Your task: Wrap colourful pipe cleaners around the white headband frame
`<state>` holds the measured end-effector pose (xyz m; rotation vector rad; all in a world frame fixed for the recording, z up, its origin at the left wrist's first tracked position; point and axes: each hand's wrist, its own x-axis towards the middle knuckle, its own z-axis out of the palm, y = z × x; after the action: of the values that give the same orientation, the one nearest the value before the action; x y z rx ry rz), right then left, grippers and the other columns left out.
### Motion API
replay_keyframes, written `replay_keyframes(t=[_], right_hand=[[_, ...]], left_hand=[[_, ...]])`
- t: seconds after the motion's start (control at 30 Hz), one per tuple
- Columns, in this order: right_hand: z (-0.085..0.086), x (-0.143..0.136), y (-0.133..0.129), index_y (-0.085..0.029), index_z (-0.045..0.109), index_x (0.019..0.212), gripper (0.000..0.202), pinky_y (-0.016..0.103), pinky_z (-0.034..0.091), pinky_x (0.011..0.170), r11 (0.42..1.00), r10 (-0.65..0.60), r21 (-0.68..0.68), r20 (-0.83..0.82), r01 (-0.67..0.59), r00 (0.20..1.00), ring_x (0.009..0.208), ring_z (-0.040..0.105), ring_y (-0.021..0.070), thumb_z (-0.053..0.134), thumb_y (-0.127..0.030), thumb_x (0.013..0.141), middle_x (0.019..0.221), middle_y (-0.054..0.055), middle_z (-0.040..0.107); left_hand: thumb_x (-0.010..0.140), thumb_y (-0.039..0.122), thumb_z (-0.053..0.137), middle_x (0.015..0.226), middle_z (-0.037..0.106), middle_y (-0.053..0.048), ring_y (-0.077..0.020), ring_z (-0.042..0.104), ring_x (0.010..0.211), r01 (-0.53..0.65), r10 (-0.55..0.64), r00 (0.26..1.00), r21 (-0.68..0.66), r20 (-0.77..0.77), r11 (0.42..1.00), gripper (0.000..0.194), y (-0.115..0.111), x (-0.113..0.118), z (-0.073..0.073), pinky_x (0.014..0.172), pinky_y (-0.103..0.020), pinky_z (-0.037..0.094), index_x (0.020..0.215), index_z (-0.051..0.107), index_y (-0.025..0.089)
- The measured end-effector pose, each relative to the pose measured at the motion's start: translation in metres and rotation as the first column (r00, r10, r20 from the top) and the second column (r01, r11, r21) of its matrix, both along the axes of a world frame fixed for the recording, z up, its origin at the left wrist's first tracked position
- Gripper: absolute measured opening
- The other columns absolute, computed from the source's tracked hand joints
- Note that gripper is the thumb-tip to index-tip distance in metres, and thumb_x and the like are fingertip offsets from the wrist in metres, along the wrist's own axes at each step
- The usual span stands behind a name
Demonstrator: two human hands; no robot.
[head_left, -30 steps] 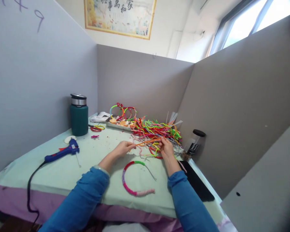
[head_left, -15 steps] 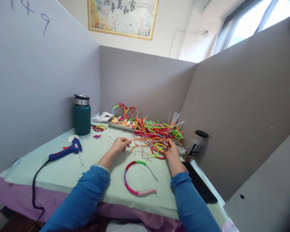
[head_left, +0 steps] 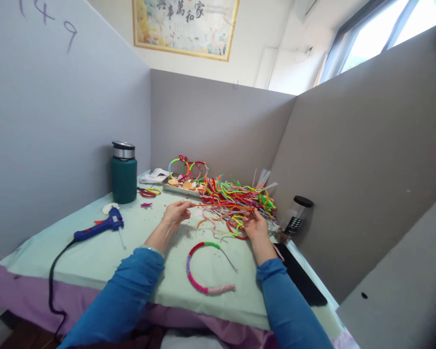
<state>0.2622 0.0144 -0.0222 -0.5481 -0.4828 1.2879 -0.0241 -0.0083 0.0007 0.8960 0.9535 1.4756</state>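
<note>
An orange pipe cleaner [head_left: 218,205] is stretched between my two hands above the table. My left hand [head_left: 177,214] pinches its left end between thumb and fingers. Its right end is in the fingertips of my right hand [head_left: 255,224], near a large heap of coloured pipe cleaners [head_left: 240,194]. Below and between my hands lies a headband [head_left: 196,284], a curved hoop wrapped in green, red, purple and pink, with bare wire showing at its upper right end.
At the left are a blue glue gun [head_left: 100,229] with its cord and a green bottle [head_left: 124,179]. Scissors [head_left: 148,192] and a tray [head_left: 181,189] lie farther back. A clear jar [head_left: 297,218] and a black mat [head_left: 301,276] are at the right.
My left hand has moved a little left and up, and the orange pipe cleaner is now straighter. My right hand has barely shifted.
</note>
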Motion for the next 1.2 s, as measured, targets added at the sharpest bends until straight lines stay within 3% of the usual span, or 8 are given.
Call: replay_keyframes(t=[0.17,0.3,0.43,0.53,0.63,0.77,0.87,1.2], right_hand=[[0.002,0.009,0.0,-0.02,0.059,0.078,0.019,0.023,0.055,0.06,0.999,-0.027,-0.031,-0.176,0.022,0.984,0.067,0.066,0.0105,0.048,-0.021,0.092,0.069,-0.001,0.068],[0.004,0.019,0.001,-0.021,0.059,0.077,0.02,0.022,0.054,0.055,0.997,-0.073,-0.04,-0.188,0.067,0.979,0.062,0.065,0.0102,0.047,-0.02,0.093,0.07,-0.002,0.07],[0.007,0.012,-0.001,-0.022,0.062,0.085,0.007,0.022,0.051,0.052,0.998,-0.057,-0.01,-0.065,0.056,0.996,0.059,0.063,0.0098,0.056,-0.026,0.088,0.075,-0.003,0.069],[0.009,-0.015,-0.011,-0.023,0.064,0.1,0.024,0.024,0.053,0.057,0.989,0.109,0.077,0.236,-0.13,0.966,0.071,0.064,0.0131,0.068,-0.032,0.077,0.09,0.002,0.07],[0.011,-0.051,-0.029,-0.022,0.065,0.107,0.038,0.024,0.05,0.056,0.946,0.2,0.077,0.628,-0.316,0.752,0.07,0.062,0.0143,0.072,-0.036,0.072,0.093,0.005,0.069],[0.009,-0.085,-0.043,-0.019,0.068,0.102,0.034,0.024,0.046,0.055,0.915,0.072,0.136,0.871,-0.381,0.486,0.062,0.058,0.0127,0.069,-0.039,0.074,0.086,0.004,0.068],[0.005,-0.091,-0.042,-0.016,0.069,0.079,0.03,0.023,0.041,0.052,0.912,-0.047,0.191,0.928,-0.363,0.369,0.054,0.053,0.0115,0.058,-0.044,0.082,0.07,0.002,0.065],[0.007,-0.087,-0.044,-0.016,0.061,0.059,0.042,0.024,0.033,0.048,0.951,-0.084,0.18,0.934,-0.253,0.347,0.047,0.045,0.0107,0.05,-0.048,0.083,0.052,0.0,0.055]], left_hand=[[0.07,0.033,0.07,0.056,0.063,-0.002,-0.0079,0.05,0.041,0.041,-0.046,0.925,-0.022,-0.378,0.999,0.023,0.005,-0.002,-0.009,0.044,-0.021,0.04,0.071,0.063,0.012],[0.07,0.035,0.068,0.049,0.058,0.0,-0.0082,0.048,0.038,0.107,-0.082,0.813,0.009,-0.576,0.994,0.024,0.007,-0.004,-0.014,0.041,-0.02,0.034,0.065,0.062,0.013],[0.068,0.034,0.072,0.068,0.066,-0.003,-0.0051,0.047,0.04,0.173,-0.177,0.909,-0.043,-0.379,0.984,0.025,0.003,-0.003,-0.009,0.04,-0.019,0.035,0.071,0.061,0.012],[0.066,0.031,0.075,0.072,0.066,-0.002,-0.0027,0.043,0.04,0.192,-0.202,0.962,-0.071,-0.182,0.979,0.026,-0.001,0.001,-0.004,0.039,-0.018,0.033,0.075,0.06,0.012],[0.065,0.033,0.076,0.072,0.065,-0.003,-0.0022,0.043,0.041,0.259,-0.263,0.952,-0.045,-0.158,0.965,0.029,-0.002,0.007,-0.007,0.04,-0.017,0.033,0.077,0.062,0.011],[0.062,0.04,0.078,0.07,0.065,-0.003,-0.0033,0.043,0.04,0.298,-0.3,0.917,-0.05,-0.264,0.953,0.035,-0.001,0.012,-0.015,0.04,-0.019,0.032,0.076,0.065,0.01],[0.062,0.04,0.078,0.069,0.064,-0.004,-0.004,0.043,0.041,0.333,-0.332,0.903,-0.044,-0.273,0.942,0.035,-0.001,0.015,-0.017,0.041,-0.02,0.031,0.075,0.066,0.009],[0.062,0.029,0.077,0.068,0.063,-0.003,-0.0047,0.046,0.045,0.43,-0.426,0.873,-0.037,-0.239,0.902,0.028,-0.01,0.021,-0.01,0.044,-0.02,0.033,0.078,0.065,0.01]])
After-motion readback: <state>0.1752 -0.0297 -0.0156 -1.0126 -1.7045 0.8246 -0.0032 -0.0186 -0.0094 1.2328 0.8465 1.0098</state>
